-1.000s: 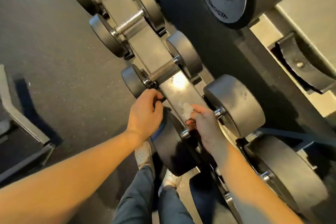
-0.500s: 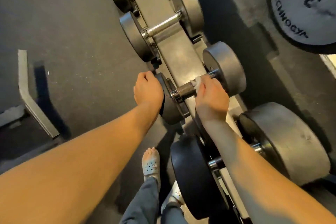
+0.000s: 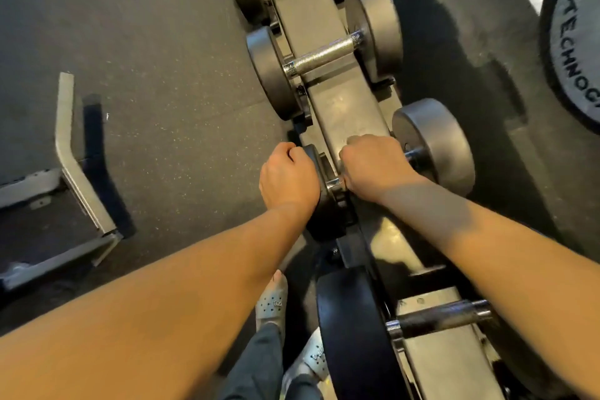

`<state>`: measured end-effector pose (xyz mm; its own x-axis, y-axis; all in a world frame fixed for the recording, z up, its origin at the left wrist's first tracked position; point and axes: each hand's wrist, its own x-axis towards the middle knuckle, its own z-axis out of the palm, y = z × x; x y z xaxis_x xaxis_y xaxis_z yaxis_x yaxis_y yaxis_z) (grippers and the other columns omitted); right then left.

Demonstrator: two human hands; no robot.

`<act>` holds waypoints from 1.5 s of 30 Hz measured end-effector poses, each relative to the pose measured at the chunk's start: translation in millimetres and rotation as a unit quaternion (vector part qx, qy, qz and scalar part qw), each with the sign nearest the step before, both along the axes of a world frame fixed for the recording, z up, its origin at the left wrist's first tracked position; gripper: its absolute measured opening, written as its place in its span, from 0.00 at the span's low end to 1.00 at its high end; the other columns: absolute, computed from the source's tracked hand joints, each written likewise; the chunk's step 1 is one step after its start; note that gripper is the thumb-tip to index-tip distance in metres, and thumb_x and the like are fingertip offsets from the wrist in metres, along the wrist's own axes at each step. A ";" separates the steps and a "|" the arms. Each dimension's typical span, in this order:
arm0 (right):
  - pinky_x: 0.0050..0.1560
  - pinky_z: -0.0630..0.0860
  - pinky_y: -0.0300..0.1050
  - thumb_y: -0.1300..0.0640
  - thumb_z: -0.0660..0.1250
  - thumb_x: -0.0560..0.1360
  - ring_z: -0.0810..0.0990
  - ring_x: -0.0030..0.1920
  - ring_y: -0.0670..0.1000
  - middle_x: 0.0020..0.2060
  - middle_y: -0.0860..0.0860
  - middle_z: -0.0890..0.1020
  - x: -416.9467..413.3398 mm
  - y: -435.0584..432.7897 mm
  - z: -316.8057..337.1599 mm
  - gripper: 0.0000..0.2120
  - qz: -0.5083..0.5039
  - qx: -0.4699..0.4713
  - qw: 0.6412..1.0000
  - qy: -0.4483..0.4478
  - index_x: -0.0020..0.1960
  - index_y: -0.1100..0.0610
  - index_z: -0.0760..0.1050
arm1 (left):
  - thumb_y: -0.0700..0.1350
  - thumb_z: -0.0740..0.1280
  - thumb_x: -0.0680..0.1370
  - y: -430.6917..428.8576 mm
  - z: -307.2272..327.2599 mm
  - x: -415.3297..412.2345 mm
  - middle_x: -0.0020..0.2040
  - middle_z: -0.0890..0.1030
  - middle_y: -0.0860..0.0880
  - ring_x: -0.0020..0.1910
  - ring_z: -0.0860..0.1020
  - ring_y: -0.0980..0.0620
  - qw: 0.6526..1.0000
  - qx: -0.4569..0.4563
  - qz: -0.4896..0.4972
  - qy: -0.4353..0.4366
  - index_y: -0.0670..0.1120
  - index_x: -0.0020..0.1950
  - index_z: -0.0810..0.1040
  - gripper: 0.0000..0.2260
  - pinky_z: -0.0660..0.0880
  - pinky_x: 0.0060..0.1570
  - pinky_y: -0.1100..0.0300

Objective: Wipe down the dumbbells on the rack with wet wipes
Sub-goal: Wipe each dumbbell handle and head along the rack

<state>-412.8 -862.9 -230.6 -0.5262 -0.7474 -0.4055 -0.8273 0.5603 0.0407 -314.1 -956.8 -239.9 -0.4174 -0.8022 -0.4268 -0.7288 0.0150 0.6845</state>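
**Gym floor (image 3: pixel 146 75), rack (image 3: pixel 347 107): one dumbbell (image 3: pixel 435 143) under both hands**

Head view. Dark speckled rubber is lying beneath a grey rack that is carrying a row of weights. The dumbbell is sitting crosswise on the rack. The right hand (image 3: pixel 373 166) is gripping its handle, fingers clamped round the bar. The left hand (image 3: pixel 287 177) is holding the left head, fingers curled over its rim.

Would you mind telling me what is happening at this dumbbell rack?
A person stands over the rack, working on one dumbbell. The right hand is curled round its handle, and the left hand grips the rim of its near weight head. No wipe shows at this moment; it may be hidden under the right hand.
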 end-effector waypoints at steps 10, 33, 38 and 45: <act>0.45 0.73 0.49 0.54 0.63 0.81 0.81 0.49 0.56 0.43 0.51 0.77 3.2 -9.5 1.0 0.05 0.019 -0.006 0.992 -0.126 0.49 0.52 0.75 | 0.46 0.56 0.84 1.1 2.5 -0.3 0.48 0.78 0.51 0.51 0.78 0.47 1.000 -0.006 -0.005 -0.003 0.49 0.59 0.80 0.14 0.75 0.53 0.52; 0.39 0.79 0.34 0.58 0.68 0.81 0.84 0.40 0.45 0.38 0.46 0.83 72.2 55.9 -41.2 0.06 -0.615 -0.442 0.606 -0.244 0.45 0.52 0.79 | 0.44 0.55 0.84 0.5 0.8 -2.3 0.41 0.76 0.52 0.47 0.77 0.47 0.999 -0.024 -0.031 -0.019 0.51 0.49 0.75 0.10 0.73 0.50 0.54; 0.39 0.78 0.40 0.62 0.61 0.82 0.80 0.38 0.49 0.38 0.53 0.83 72.0 36.1 -40.4 0.09 -0.707 -0.444 0.369 -0.409 0.48 0.59 0.79 | 0.45 0.56 0.84 -0.5 -1.5 -3.7 0.46 0.78 0.51 0.49 0.76 0.48 0.999 -0.032 -0.035 -0.023 0.50 0.54 0.78 0.11 0.71 0.51 0.54; 0.47 0.76 0.42 0.59 0.66 0.80 0.80 0.46 0.50 0.43 0.52 0.82 69.7 36.9 -33.1 0.07 -0.591 -0.338 0.591 -0.432 0.45 0.57 0.81 | 0.45 0.56 0.84 -1.1 -4.9 -3.6 0.43 0.77 0.52 0.47 0.77 0.49 0.998 -0.038 -0.034 -0.029 0.52 0.49 0.75 0.09 0.73 0.53 0.52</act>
